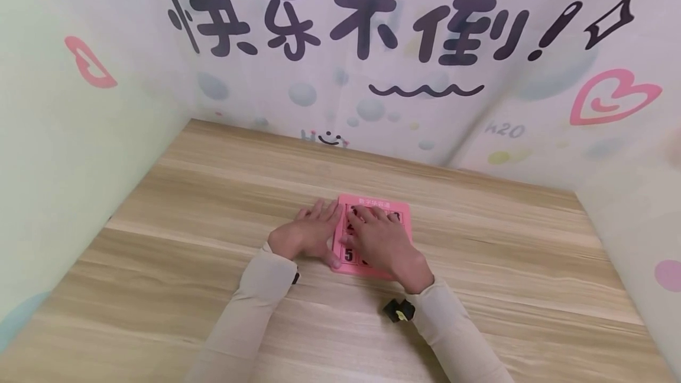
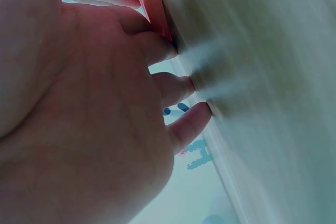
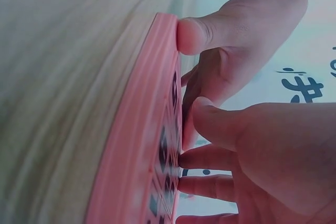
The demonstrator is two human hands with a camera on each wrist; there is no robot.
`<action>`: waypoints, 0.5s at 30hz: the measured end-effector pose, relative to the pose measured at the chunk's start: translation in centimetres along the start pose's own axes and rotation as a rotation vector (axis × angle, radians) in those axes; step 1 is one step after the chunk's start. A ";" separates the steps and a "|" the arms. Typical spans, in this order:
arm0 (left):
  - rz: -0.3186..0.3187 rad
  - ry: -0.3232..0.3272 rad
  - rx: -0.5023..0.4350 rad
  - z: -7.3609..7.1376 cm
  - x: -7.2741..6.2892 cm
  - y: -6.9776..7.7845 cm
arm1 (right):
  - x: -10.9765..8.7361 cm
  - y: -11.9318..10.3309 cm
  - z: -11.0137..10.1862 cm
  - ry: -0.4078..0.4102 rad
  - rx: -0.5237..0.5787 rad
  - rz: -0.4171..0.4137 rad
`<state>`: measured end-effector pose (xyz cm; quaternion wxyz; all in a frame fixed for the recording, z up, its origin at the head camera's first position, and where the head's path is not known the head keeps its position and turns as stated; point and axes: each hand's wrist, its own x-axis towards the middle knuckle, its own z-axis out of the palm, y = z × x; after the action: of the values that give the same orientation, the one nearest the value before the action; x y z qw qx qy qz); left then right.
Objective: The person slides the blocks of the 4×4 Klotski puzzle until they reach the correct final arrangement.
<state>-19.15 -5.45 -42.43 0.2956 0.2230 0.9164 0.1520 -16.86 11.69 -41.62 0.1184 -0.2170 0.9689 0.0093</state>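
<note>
A pink number slide puzzle [image 1: 346, 266] lies flat on the wooden table, its numbered tiles partly covered by my hands. My left hand [image 1: 308, 235] braces its left side, fingers spread along that edge with several fingertips down on the wood. The left thumb [image 3: 191, 36] touches the puzzle's near left corner in the right wrist view. Over the tiles is my right hand [image 1: 384, 244], its extended fingertips touching their faces. A tile numbered 5 [image 1: 348, 255] shows left of the right hand. From the left wrist, a strip of the puzzle's pink side [image 2: 151, 1] appears beside the fingers.
Bare wood-grain table [image 1: 213, 205] surrounds the puzzle. A printed backdrop [image 1: 340, 99] with large dark characters rises behind the table, and a pale wall [image 1: 69, 152] stands at the left. Small black devices [image 1: 399, 310] sit at the wrists beside the light sleeves.
</note>
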 end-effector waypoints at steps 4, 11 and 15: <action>-0.003 0.001 -0.001 0.0 0.0 0.0 | 0.0 0.1 0.1 -0.003 0.009 0.006; -0.007 0.007 -0.005 0.0 -0.2 0.0 | 0.0 0.2 -0.1 -0.021 -0.001 0.015; -0.009 0.008 -0.017 0.0 -0.2 0.0 | 0.0 0.3 -0.1 -0.023 -0.001 0.018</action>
<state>-19.01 -5.56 -42.34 0.2943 0.2159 0.9172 0.1596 -16.96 11.94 -41.47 0.1293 -0.2081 0.9694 0.0133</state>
